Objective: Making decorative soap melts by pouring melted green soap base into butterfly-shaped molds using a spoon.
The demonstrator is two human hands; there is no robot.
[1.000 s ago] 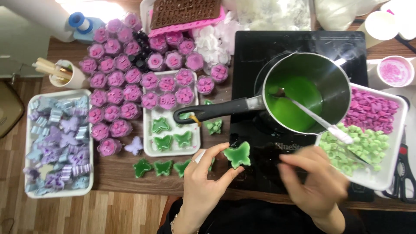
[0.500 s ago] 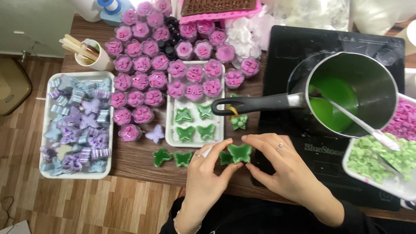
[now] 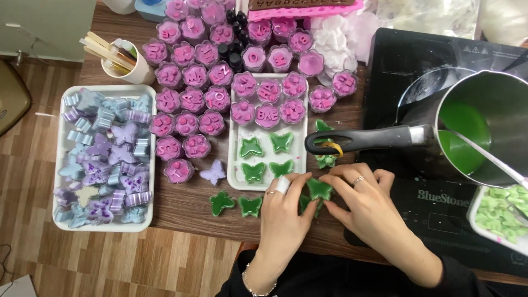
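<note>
Two hands, left hand and right hand, pinched a green butterfly-shaped wax mould on the wooden worktop, at six o'clock of the white tray; placing seemingly required a steady set-down.

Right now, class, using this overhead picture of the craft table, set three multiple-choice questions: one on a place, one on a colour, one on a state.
1. Where is the green butterfly piece the hands hold?
A. Over the table's front edge
B. Inside the pot
C. On the left tray

2. What colour is the liquid in the pot?
A. Purple
B. Green
C. White

3. How is that butterfly piece held?
A. Lying untouched
B. By left hand and right hand together
C. By one hand only

Answers: 1 A, it sits below the white middle tray. 2 B, green shows inside. 3 B, fingers of both hands meet on it.
</note>
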